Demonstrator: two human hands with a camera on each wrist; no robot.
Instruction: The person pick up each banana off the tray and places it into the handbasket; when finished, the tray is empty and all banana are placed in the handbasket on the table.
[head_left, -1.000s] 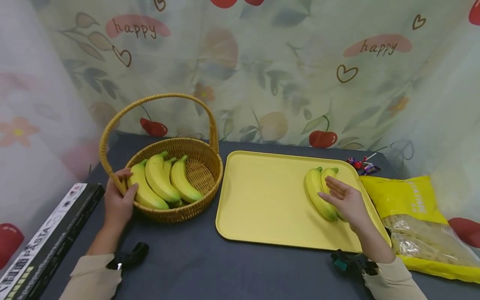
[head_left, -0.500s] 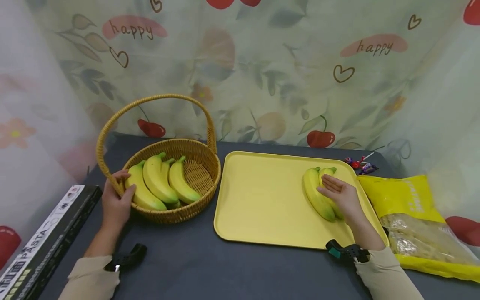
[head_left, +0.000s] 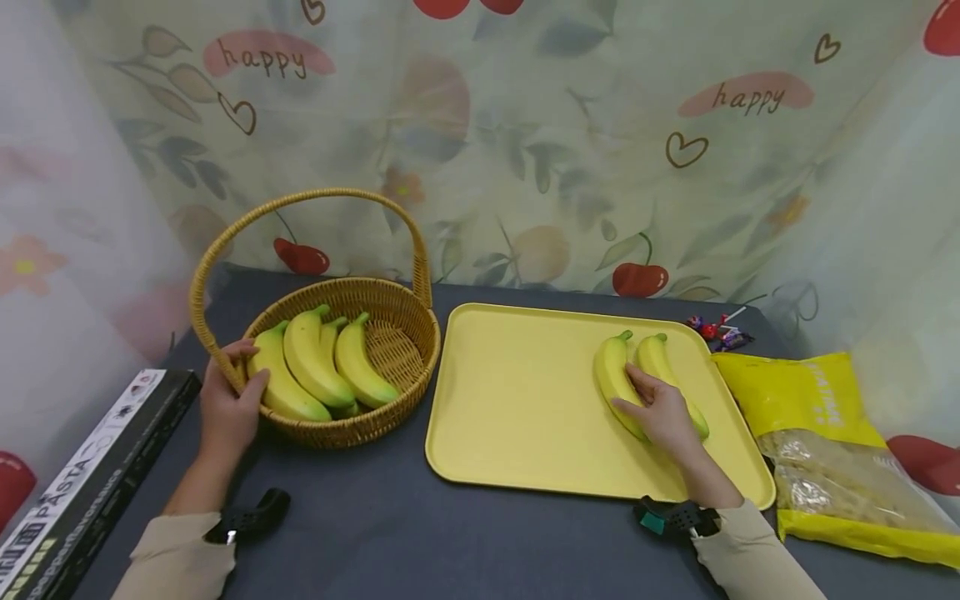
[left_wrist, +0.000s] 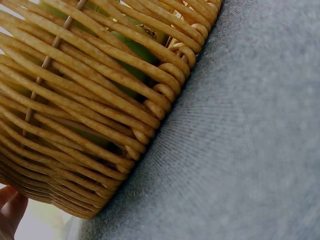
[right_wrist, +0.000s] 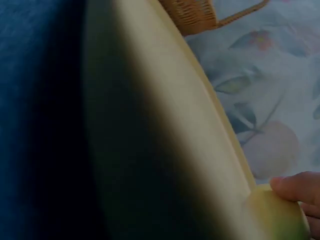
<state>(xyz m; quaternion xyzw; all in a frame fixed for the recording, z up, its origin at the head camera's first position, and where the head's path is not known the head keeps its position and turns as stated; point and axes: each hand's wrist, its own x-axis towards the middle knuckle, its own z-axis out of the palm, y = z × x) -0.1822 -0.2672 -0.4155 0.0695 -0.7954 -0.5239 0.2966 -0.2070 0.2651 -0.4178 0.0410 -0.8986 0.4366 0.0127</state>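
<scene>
My left hand (head_left: pixel 231 407) grips the left rim of the wicker basket (head_left: pixel 360 431), near the foot of its tall handle. Several yellow bananas (head_left: pixel 318 358) with green tips lie in the basket. On the right part of the yellow tray (head_left: pixel 517 392), my right hand (head_left: pixel 663 412) holds a banana (head_left: pixel 613 371), thumb on its near left side and fingers over the far side. A second banana (head_left: pixel 660 362) lies just right of it, partly behind the hand. In the right wrist view the held banana (right_wrist: pixel 275 212) shows at the lower right corner under the thumb.
A black pasta box (head_left: pixel 105 467) lies at the left. Right of the tray is a yellow, partly clear bag (head_left: pixel 840 450), with wrapped lollipops (head_left: pixel 720 332) behind it. A patterned curtain (head_left: pixel 495 150) hangs behind the dark table (head_left: pixel 420 533).
My right hand has come down and left from hovering over the tray's bananas and now holds the left one, which has shifted apart from the other. The left hand stays on the basket.
</scene>
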